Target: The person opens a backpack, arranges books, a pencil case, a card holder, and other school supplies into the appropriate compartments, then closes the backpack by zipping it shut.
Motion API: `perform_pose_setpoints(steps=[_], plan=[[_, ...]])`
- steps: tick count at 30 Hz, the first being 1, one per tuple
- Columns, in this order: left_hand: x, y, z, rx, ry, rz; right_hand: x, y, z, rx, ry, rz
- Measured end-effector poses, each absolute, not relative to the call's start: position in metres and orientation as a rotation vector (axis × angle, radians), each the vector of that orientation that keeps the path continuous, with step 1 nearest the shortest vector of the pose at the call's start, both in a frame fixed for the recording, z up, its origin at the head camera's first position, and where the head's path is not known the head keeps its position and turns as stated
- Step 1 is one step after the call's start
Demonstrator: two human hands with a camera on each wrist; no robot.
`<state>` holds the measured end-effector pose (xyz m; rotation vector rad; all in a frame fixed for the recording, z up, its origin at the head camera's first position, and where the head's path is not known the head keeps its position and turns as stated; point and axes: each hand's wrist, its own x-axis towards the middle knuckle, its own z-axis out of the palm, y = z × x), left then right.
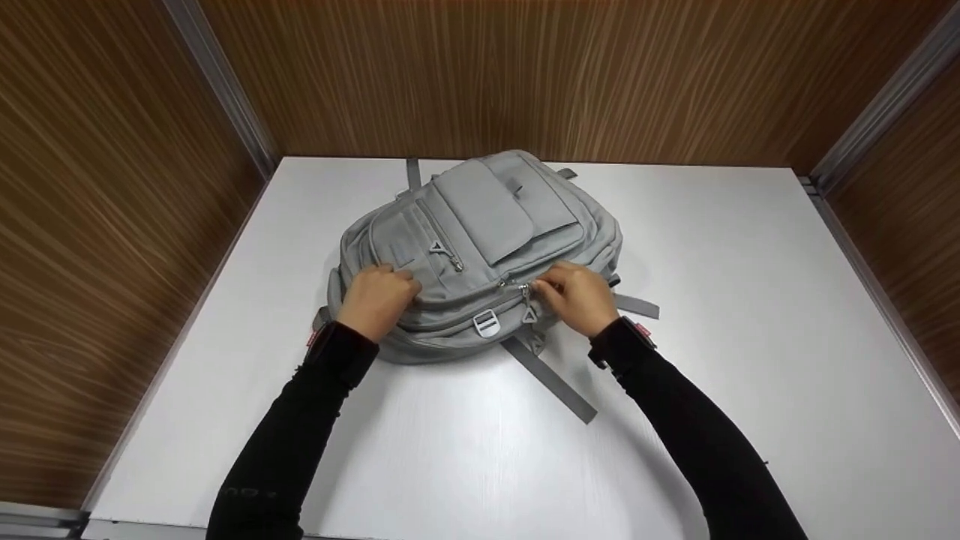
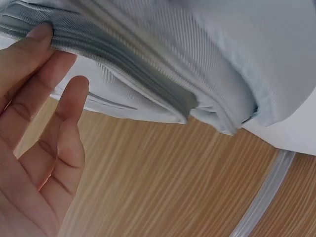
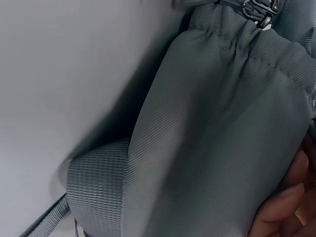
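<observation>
A grey backpack [image 1: 472,214] lies on the white table with its front flap pocket facing up. My left hand [image 1: 379,300] is at its near left edge. In the left wrist view, the thumb and index finger pinch a zippered fabric edge [image 2: 118,69], while the other fingers stand loose. Near the right end of the same side, my right hand [image 1: 577,298] pinches the backpack's edge, fingertips right beside a zipper slider [image 1: 523,288]. A triangular zipper pull [image 1: 529,313] dangles below them. In the right wrist view the gathered side pocket [image 3: 222,118] hides most of that hand.
Loose straps [image 1: 551,381] trail from the backpack across the table [image 1: 750,322]. A square plastic buckle [image 1: 487,323] sits on its near side, and another zipper pull [image 1: 442,251] on its front. Wood-grain panels [image 1: 525,75] rise behind and on both sides.
</observation>
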<state>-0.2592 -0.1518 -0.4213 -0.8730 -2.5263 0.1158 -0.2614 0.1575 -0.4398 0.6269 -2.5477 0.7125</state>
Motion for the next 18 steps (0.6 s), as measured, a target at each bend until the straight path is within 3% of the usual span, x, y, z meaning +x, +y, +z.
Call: perform_pose_setpoints(steps=[9,18], plan=[[-0.256,-0.142,-0.420,-0.775,-2.550,0.150,-0.256,0.166,-0.443,0.687,-2.464,0.832],[-0.239,-0.121,-0.395,-0.479,-2.654,-0.224,-0.246,0.226,-0.412,0.509,-2.253,0.568]])
